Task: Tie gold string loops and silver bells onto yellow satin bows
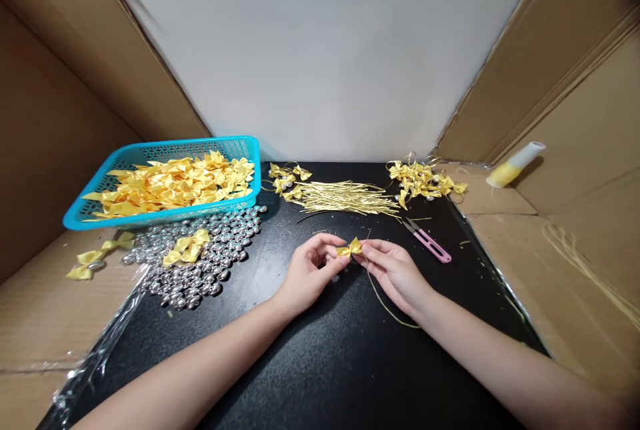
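Between my two hands, above the black table, is a small yellow ribbon bow [349,249]. My left hand [315,263] pinches its left side between thumb and forefinger. The fingertips of my right hand [393,270] close on its right side. A thin gold cord [383,302] trails from the bow under my right hand and curves toward the wrist. Beyond my hands lies a bundle of cut gold cords [350,198]. Pink-handled thread snips [429,242] rest to the right of my right hand.
A turquoise basket [73,217] full of yellow bows stands at the back left. Silver beads [200,277] spread in front of it, with a few bows on top. Corded bows [425,179] pile at the back right, near a white and yellow tube [516,165]. Cardboard walls flank the table.
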### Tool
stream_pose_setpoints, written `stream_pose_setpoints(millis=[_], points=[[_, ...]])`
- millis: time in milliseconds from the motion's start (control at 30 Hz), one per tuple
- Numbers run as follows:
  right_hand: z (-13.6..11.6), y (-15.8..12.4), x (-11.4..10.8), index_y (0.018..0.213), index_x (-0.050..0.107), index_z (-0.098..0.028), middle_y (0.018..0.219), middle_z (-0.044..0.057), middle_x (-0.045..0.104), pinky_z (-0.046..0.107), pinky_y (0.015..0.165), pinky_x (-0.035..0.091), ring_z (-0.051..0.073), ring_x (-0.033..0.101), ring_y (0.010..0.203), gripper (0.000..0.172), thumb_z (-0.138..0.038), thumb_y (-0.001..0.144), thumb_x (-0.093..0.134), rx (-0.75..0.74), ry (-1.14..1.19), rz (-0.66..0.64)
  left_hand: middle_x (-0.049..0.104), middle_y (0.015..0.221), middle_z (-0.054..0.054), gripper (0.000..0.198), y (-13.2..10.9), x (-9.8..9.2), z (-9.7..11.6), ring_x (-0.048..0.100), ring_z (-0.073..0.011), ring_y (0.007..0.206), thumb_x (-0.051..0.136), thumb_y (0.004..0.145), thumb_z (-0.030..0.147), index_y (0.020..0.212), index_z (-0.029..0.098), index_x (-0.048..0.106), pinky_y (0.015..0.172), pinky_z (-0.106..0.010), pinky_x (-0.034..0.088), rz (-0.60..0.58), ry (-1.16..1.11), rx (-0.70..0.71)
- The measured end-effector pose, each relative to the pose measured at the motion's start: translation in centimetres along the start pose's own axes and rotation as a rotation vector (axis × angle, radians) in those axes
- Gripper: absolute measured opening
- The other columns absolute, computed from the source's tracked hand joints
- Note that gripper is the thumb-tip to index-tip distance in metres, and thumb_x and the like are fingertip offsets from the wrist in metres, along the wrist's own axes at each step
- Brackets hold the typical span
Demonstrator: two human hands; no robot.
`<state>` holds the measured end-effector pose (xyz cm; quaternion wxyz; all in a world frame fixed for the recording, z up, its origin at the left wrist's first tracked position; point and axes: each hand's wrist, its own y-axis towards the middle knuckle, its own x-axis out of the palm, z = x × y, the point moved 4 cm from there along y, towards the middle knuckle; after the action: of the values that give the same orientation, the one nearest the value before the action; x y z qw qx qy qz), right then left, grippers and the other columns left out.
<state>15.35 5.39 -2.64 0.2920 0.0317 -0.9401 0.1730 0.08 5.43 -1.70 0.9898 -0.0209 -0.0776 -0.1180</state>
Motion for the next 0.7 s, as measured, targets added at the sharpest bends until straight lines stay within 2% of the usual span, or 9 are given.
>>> stream_pose_setpoints(millis=[300,400,500,700], points=[[0.1,0.2,-0.2,0.069,0.074,-0.017,0.079,0.002,0.074,0.034,0.092,0.049,0.014,0.067,0.078,0.024,-0.029,0.054,0.088,0.004,-0.014,0.012,0.061,0.068,0.002,0.029,0.0,0.1,0.3,0.056,-0.0096,0.062,0.074,0.074,0.027,0.096,0.014,0.062,0.062,-0.023,0.045,-0.012,0.050,-0.023],[0.1,0.1,-0.1,0.071,0.074,-0.017,0.077,0.003,0.073,0.034,0.092,0.049,0.014,0.067,0.077,0.024,-0.030,0.055,0.088,-0.005,-0.033,0.002,0.064,0.071,-0.001,0.024,-0.2,0.2,0.9,0.058,-0.0110,0.063,0.073,0.074,0.030,0.089,0.013,0.065,0.062,-0.023,0.046,-0.003,0.105,-0.026],[0.1,-0.1,0.0,0.071,0.075,-0.017,0.077,0.003,0.073,0.034,0.089,0.049,0.014,0.067,0.076,0.024,-0.030,0.055,0.087,-0.013,-0.058,-0.008,0.063,0.065,0.000,0.023,-0.2,0.1,1.2,0.054,-0.0101,0.057,0.070,0.074,0.033,0.084,0.013,0.065,0.054,-0.021,0.042,0.012,0.143,-0.014],[-0.1,-0.2,0.2,0.070,0.075,-0.016,0.073,0.002,0.072,0.030,0.080,0.050,0.012,0.064,0.070,0.023,-0.029,0.055,0.087,-0.014,-0.084,-0.025,0.060,0.065,0.001,0.030,0.2,-0.6,0.4,0.045,-0.0055,0.043,0.061,0.079,0.042,0.089,0.013,0.059,0.040,-0.018,0.034,0.011,-0.076,-0.051]])
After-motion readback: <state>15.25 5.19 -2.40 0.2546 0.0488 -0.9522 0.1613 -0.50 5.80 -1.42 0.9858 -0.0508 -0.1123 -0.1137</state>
